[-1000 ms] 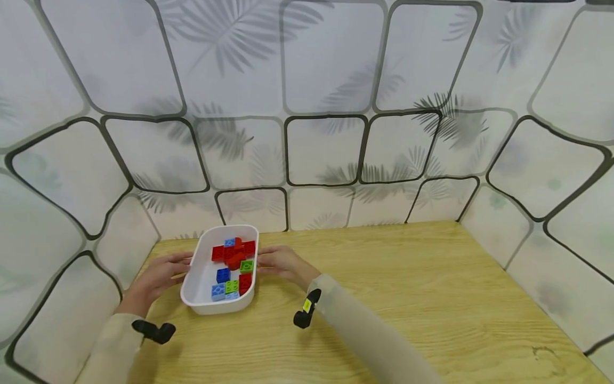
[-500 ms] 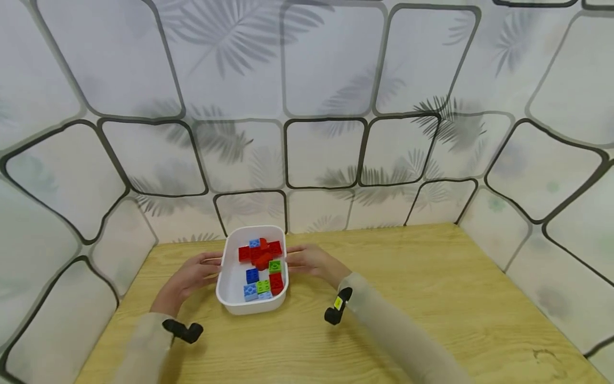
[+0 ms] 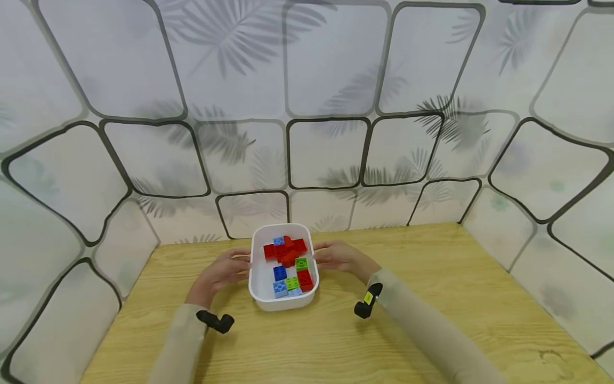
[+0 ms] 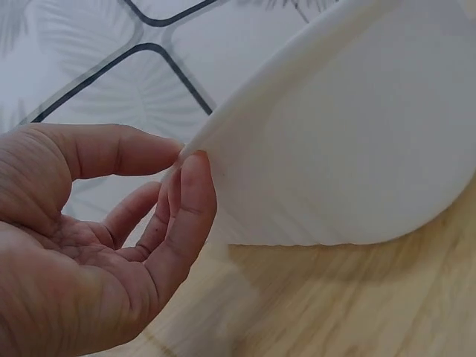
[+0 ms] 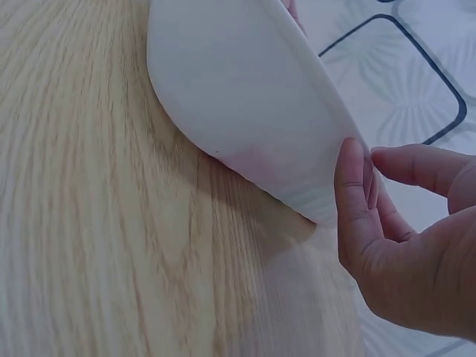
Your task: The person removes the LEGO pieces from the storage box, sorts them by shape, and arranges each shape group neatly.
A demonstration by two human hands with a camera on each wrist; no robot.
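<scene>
A white plastic tray (image 3: 269, 305) stands on the table in the head view, holding several toy building bricks. A cluster of red bricks (image 3: 288, 255) lies toward its far end. Nearer are a dark blue brick (image 3: 280, 273), a light blue brick (image 3: 280, 289), lime and green bricks (image 3: 301, 264) and a red brick (image 3: 304, 280). My left hand (image 3: 224, 273) pinches the tray's left rim; the left wrist view shows thumb and fingertips meeting at its edge. On the opposite side, my right hand (image 3: 341, 257) grips the right rim the same way, fingers along the outer wall.
The wooden table (image 3: 422, 277) extends to the right and in front of the tray. A patterned wall covering (image 3: 326, 152) rises behind it and along both sides. Black camera mounts (image 3: 215, 321) sit on both wrists over beige sleeves.
Both hands have carried or slid the tray to the right, from the left part of the table toward the middle. The bricks keep their places in it.
</scene>
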